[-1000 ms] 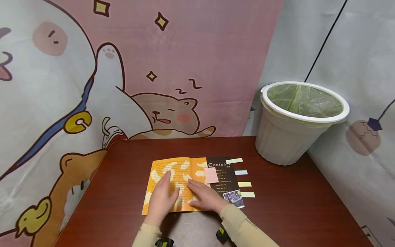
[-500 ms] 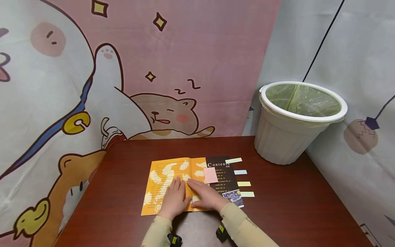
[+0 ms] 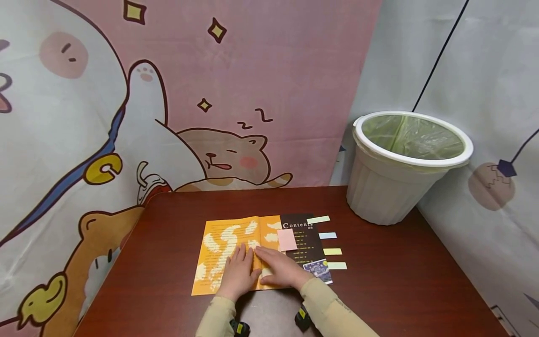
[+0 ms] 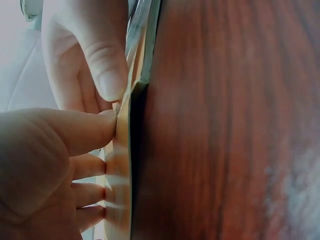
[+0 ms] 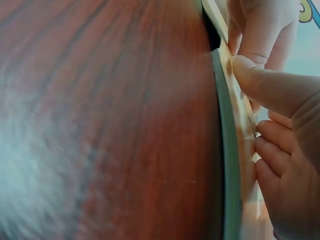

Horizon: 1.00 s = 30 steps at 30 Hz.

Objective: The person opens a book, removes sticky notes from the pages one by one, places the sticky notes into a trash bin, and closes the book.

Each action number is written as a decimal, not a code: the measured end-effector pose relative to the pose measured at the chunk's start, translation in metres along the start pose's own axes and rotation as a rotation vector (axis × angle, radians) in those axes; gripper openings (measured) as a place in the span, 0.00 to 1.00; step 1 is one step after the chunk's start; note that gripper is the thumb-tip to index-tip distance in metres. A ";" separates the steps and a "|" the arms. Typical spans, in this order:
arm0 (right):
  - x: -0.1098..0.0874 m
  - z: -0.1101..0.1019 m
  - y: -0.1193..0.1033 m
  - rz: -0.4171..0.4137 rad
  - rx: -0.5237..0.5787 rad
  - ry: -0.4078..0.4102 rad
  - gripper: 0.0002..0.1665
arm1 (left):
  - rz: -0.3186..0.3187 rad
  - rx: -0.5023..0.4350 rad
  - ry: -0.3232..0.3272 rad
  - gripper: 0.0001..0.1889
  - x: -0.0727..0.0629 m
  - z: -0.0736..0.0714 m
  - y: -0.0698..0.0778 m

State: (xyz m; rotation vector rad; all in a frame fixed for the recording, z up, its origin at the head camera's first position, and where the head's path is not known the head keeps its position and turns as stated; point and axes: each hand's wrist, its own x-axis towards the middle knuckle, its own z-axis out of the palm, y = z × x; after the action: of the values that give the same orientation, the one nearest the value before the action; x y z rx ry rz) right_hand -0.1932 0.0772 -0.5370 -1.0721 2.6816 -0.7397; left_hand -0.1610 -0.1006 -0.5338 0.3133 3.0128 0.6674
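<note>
An open booklet (image 3: 212, 262) with orange pages and white patches lies on the table, its right-hand side showing a black "Contents" panel (image 3: 301, 255). My left hand (image 3: 238, 272) rests flat on the left page near the fold, fingers pointing away from me. Close beside it, my right hand (image 3: 280, 267) lies across the fold and the right page, fingers pointing left. In the left wrist view the left thumb and fingertips press the page (image 4: 117, 180) at its near edge. The right wrist view shows the right fingertips touching the page (image 5: 246, 150) above a thicker stack of leaves.
A pink sticky note (image 3: 287, 239) is on the right page, and several coloured tabs (image 3: 332, 251) stick out past its right edge. A white lined bin (image 3: 379, 187) stands at the table's (image 3: 160, 224) back right, by a cartoon-printed cloth backdrop (image 3: 294, 93).
My left hand has moved right, toward the fold, and come down on the left page beside the right hand. The right hand has stayed nearly in place.
</note>
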 end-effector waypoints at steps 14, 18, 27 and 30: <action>-0.017 -0.024 0.026 0.034 -0.243 0.277 0.44 | 0.003 -0.018 0.038 0.34 0.000 0.004 -0.003; -0.022 -0.030 0.038 0.100 -0.326 0.264 0.48 | 0.002 -0.030 0.031 0.35 0.001 0.003 -0.003; -0.022 -0.036 0.049 0.085 -0.478 0.229 0.44 | -0.021 -0.029 0.012 0.35 0.001 0.003 -0.003; -0.020 -0.039 0.050 0.046 -0.512 0.227 0.42 | -0.019 -0.027 0.009 0.36 0.001 0.004 -0.003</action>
State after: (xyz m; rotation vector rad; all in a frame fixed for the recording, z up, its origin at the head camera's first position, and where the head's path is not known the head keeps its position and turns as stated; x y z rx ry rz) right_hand -0.2213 0.1363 -0.5292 -1.0694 3.1796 -0.1661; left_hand -0.1624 -0.1018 -0.5383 0.2816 3.0087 0.7093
